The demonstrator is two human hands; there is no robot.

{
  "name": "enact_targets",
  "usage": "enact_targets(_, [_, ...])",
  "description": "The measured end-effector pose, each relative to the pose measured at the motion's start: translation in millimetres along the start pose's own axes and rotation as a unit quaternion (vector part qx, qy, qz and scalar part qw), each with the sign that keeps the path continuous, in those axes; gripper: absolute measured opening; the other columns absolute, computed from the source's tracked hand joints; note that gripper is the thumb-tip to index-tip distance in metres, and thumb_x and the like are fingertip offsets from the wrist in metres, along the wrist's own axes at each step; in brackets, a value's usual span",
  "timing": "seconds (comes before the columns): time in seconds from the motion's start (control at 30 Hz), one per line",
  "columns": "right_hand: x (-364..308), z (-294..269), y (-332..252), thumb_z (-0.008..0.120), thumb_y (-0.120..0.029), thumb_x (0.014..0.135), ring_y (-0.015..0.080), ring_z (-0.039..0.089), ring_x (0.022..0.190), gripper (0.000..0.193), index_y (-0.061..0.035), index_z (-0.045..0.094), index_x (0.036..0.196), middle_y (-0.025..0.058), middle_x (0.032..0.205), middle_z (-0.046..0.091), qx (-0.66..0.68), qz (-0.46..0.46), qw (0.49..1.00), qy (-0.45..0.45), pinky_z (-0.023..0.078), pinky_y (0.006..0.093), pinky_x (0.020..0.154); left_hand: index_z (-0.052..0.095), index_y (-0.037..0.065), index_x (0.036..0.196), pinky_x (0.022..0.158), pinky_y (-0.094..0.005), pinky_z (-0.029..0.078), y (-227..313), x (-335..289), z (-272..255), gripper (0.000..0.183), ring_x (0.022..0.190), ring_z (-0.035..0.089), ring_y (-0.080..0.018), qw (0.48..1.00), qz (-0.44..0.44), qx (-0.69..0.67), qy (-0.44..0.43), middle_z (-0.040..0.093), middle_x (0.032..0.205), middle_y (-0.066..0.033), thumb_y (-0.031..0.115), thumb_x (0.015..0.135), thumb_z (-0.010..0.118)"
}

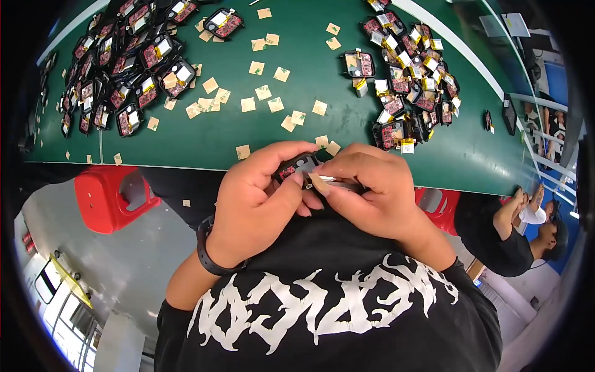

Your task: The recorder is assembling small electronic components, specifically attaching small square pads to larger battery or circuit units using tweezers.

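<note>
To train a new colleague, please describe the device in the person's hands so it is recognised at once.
On the green table, find the near edge where the left hand and right hand meet. Between them is a black casing with red circuitry. Unlike the piled casings, it is held.

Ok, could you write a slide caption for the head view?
Left hand holds a black device; right hand pinches a tan piece, by a green table.

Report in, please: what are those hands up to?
Left hand holding black-cased device. Right hand pinching tan piece. Device partly hidden by both hands.
</note>
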State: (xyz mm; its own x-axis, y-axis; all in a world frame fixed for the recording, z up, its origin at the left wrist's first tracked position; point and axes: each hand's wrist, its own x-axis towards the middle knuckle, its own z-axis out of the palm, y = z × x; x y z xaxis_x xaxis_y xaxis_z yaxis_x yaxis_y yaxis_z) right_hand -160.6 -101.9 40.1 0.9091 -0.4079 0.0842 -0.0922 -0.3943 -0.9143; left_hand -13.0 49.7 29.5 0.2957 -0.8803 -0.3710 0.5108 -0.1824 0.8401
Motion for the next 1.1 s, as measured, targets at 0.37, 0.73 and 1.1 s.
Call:
enact_targets(0.37, [2.1,11.2,-14.6,0.078,-0.004,0.089,0.0069,0.059,0.064,0.009,0.0006,0.076,0.096,0.0065,0.081,0.071,0.053,0.166,0.984,0.021,0.045,0.0244,0.057,0.057,-0.006,0.132,0.082,-0.0276,0.060,-9.7,0.3,-2.3,0.031,0.093,0.074,-0.0146,0.993,0.091,0.071,0.024,0.072,0.111,-0.0130,-0.004,0.102,0.049])
enact_targets(0.73, [9.4,15.6,-17.6,0.083,-0.005,0.086,0.0124,0.062,0.073,0.015,0.0008,0.079,0.099,0.0076,0.086,0.070,0.037,0.191,0.981,0.011,0.048,0.0279,0.064,0.045,-0.006,0.149,0.094,-0.0316,0.060,-18.9,-4.9,-14.3,0.042,0.111,0.067,-0.0181,0.991,0.114,0.063,-0.042,0.062,0.132,-0.0166,-0.003,0.107,0.044])
enact_targets(1.1, [17.5,23.9,-18.2,0.085,0.002,0.084,0.0024,0.054,0.070,0.031,-0.0002,0.060,0.103,-0.0016,0.081,0.058,0.258,0.322,0.907,0.086,0.046,0.0181,0.061,0.045,-0.006,0.149,0.091,-0.0345,0.062,-18.3,-5.5,-23.7,0.042,0.103,0.072,-0.0228,0.981,0.145,0.090,-0.087,0.064,0.134,-0.0208,0.000,0.108,0.042])
